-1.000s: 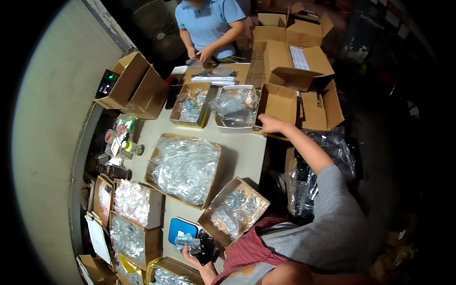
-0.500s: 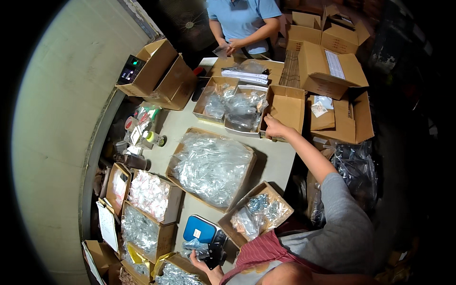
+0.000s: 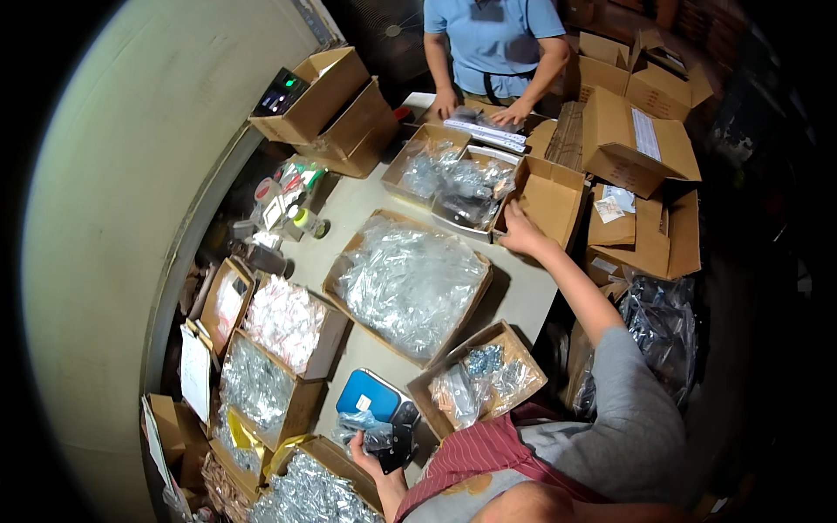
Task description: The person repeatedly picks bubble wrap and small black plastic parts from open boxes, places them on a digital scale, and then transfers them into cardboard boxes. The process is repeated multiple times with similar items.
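Observation:
At the bottom, my left hand (image 3: 370, 460) is closed around a black flat piece with holes (image 3: 394, 449). A clear plastic bag (image 3: 364, 427) lies against that piece, in front of a blue-topped device (image 3: 366, 397); whether my fingers also pinch the bag is hidden. My right arm reaches out to an open cardboard box (image 3: 554, 199) at the far side. My right hand (image 3: 524, 234) grips its near left corner, fingers over the rim. Left of it, touching, stands a white-edged box of bagged dark parts (image 3: 471, 187).
A large box of clear bags (image 3: 410, 279) fills the table's middle. A small box of hardware (image 3: 479, 379) sits near me. Boxes of white packets (image 3: 283, 322) and bagged metal parts (image 3: 253, 392) line the left. Across the table, a person in blue (image 3: 493, 44) has both hands near white-edged strips.
The view has shifted, so the table appears moved and turned. The person opposite has lowered both hands onto the table. My right hand stays at the box corner; my left still holds the black piece.

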The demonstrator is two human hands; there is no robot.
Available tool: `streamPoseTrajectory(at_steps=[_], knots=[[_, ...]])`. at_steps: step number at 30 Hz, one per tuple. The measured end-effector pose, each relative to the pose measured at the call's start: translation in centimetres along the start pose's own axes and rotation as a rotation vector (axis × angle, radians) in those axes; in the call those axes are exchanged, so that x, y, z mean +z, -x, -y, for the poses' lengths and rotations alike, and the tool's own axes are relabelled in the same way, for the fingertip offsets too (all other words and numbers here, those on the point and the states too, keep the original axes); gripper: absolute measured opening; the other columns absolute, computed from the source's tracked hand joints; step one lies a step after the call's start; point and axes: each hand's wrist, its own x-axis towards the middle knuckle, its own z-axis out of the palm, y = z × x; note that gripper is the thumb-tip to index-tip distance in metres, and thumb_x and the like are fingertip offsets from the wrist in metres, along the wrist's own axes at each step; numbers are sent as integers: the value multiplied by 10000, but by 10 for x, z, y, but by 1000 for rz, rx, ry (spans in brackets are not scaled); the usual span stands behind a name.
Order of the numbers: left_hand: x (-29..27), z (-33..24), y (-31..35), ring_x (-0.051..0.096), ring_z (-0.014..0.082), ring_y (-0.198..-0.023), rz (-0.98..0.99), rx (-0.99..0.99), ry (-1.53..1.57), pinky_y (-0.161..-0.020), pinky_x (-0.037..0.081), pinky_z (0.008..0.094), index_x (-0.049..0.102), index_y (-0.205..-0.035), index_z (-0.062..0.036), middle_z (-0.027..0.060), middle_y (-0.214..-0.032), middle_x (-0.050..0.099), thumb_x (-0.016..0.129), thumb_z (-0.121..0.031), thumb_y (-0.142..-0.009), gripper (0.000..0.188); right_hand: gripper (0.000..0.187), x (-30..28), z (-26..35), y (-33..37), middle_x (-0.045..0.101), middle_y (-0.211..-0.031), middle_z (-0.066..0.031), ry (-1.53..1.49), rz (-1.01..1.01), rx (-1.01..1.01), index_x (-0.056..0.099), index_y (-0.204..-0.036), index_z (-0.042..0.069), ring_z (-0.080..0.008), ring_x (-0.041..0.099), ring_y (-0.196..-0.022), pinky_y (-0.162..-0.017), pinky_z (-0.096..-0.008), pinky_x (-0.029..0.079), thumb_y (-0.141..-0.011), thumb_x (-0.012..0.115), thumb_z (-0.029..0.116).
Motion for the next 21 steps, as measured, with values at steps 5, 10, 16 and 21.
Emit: streamPoseTrajectory(at_steps=[5,10,16,21], knots=[[-24,-23,35,634,274,-912,-150,72,45,-779,528,415,617,-1089,-63,94,-1012,648,613,-330,-811,386,353,-60,56,111,628,-1095,-199,-256,-10,-214,627,-1048,-28,-323,617,-1023,-809,-414,495,-866,636,274],[-42,-36,54,650,264,-961,-98,139,44,-836,548,419,596,-1184,-64,94,-1084,656,581,-374,-855,453,712,-27,28,205,675,-906,-191,-131,830,-152,674,-948,-13,-265,659,-845,-744,-358,501,-761,693,674],[-51,-31,46,647,250,-908,-111,78,80,-799,547,406,623,-1096,-61,87,-1014,665,620,-352,-836,390,634,1,0,271,633,-943,-114,-1023,732,469,467,-1276,-36,-198,623,-858,-808,-276,479,-686,654,99],[-40,-27,49,641,267,-906,-41,99,43,-808,545,416,584,-1142,-61,100,-1030,647,635,-283,-837,380,638,-8,-18,316,640,-1151,-175,-1410,776,678,517,-1254,-81,-274,627,-1022,-926,-355,490,-642,581,88]])
